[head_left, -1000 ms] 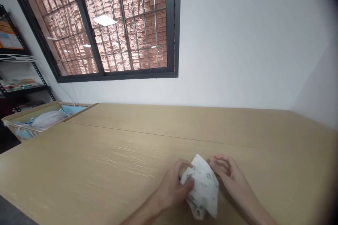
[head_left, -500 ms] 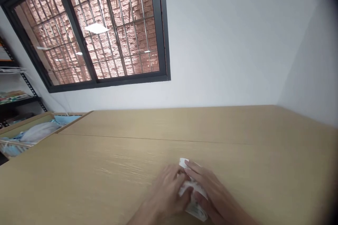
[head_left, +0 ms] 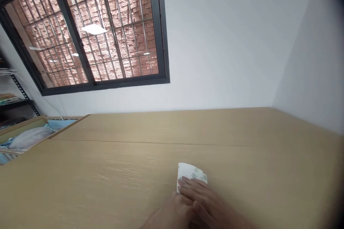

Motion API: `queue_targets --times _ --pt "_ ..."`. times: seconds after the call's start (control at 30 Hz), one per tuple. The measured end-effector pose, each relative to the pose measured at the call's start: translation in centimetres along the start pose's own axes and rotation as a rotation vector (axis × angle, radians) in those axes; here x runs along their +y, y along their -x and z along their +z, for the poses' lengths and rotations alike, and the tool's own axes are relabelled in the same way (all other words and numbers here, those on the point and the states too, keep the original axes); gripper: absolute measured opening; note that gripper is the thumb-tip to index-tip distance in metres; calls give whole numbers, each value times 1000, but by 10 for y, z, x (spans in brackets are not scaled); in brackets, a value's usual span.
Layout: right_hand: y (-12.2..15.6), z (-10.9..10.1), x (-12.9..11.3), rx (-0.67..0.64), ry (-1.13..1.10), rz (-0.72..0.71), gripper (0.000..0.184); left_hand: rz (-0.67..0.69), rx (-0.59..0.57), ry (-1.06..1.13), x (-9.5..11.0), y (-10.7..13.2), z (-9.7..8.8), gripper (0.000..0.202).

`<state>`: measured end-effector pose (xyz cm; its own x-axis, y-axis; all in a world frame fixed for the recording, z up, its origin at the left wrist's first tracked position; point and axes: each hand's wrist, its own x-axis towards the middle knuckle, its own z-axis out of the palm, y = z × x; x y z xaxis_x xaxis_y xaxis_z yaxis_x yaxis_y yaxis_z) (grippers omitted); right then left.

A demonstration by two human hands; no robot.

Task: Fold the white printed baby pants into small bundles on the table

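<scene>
A small folded white item with a sparse green print [head_left: 190,170] lies on the wooden surface [head_left: 129,171] at the lower middle. Its kind is unclear; it looks soft and layered. My right hand [head_left: 205,198] rests across its near part, fingers stretched out flat and close together. Beside it and partly beneath it is my left hand [head_left: 176,211], its fingers mostly hidden behind the right hand. The near end of the item is covered by both hands.
The pale wooden surface has a thin seam across it and meets a white wall [head_left: 215,43] behind. A barred window [head_left: 118,28] is above. At the far left stand an open wooden compartment with a whitish bundle [head_left: 30,137] and a black shelf rack [head_left: 20,102].
The white item's printed far end now shows more fully. My right hand has shifted down and flattened over it; my left hand has slid nearer, under the right. The view has moved slightly right.
</scene>
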<state>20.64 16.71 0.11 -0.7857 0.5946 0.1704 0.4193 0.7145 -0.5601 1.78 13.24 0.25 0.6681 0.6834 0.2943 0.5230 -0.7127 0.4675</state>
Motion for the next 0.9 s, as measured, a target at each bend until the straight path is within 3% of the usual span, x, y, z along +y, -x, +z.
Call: queue_targets --times 0.3,0.43,0.57,0.9 --pt "-8 -11 -5 -2 50 43 49 14 130 142 -4 4 5 20" --pt "-9 -7 9 11 128 113 50 14 140 100 -6 4 9 25" --pt "-8 -3 18 39 165 135 51 24 136 67 -4 5 7 14" --pt "-9 -10 9 30 205 133 51 -40 109 25 3 4 2 6"
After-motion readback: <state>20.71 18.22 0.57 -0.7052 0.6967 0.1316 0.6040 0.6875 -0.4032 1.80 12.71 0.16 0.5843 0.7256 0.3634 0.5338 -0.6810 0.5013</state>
